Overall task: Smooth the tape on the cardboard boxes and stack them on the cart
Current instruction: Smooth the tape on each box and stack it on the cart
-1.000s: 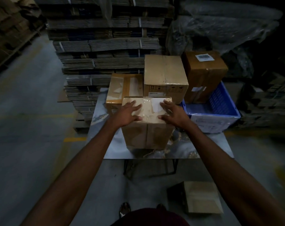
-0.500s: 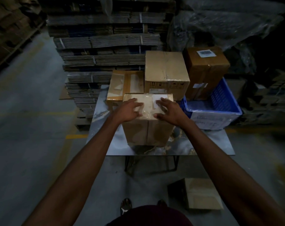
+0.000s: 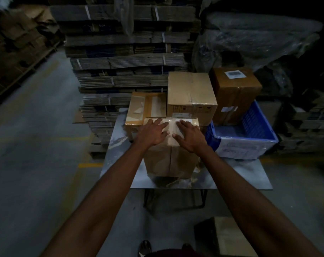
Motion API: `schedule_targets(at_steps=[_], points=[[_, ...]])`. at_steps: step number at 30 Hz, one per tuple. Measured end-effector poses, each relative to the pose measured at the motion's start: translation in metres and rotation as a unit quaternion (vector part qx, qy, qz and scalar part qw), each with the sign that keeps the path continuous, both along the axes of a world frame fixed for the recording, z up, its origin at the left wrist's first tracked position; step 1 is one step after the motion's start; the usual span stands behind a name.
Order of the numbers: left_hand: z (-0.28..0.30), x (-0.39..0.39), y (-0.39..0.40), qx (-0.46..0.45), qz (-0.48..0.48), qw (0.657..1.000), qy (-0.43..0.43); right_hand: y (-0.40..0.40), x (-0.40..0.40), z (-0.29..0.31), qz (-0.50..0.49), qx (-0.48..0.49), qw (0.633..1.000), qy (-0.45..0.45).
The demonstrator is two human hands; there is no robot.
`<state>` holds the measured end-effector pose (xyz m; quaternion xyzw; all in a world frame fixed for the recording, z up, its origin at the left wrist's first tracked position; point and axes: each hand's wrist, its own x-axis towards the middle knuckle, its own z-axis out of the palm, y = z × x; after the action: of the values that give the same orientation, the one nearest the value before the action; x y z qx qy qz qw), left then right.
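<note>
On the grey table (image 3: 120, 164), taped cardboard box (image 3: 171, 162) standing near the front edge, left hand (image 3: 153, 133) and right hand (image 3: 190, 137) pressed flat, fingers spread, on its tape (image 3: 171, 125), blue crate (image 3: 250, 134) just beside.

Bare forearms, maroon garment (image 3: 176, 254) (shoes (image 3: 144, 247) below).

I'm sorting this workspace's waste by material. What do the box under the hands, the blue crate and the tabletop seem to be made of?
Box: brown corrugated cardboard, matte; glossy clear tape glints on top, where the left hand and right hand press flat.
Blue crate: likely moulded plastic, with ribbed, perforated walls.
Tabletop: smooth, slightly shiny, marble-patterned; stone or laminate, cannot tell.
</note>
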<state>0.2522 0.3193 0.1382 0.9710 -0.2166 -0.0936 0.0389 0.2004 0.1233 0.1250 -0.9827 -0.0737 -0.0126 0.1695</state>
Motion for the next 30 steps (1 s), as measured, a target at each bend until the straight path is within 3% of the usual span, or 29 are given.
schedule_targets(at_steps=[5,19,30], points=[[-0.005,-0.006,-0.002,0.028,0.01,0.999,-0.016,-0.002,0.001,-0.013,-0.006,-0.028,1.0,-0.008],[-0.008,-0.001,-0.004,-0.038,0.015,0.999,-0.036,-0.001,0.018,-0.01,-0.006,-0.029,1.0,0.009],[-0.015,0.001,0.01,-0.089,0.032,0.995,0.04,-0.028,0.019,-0.017,0.004,0.061,0.998,0.027]])
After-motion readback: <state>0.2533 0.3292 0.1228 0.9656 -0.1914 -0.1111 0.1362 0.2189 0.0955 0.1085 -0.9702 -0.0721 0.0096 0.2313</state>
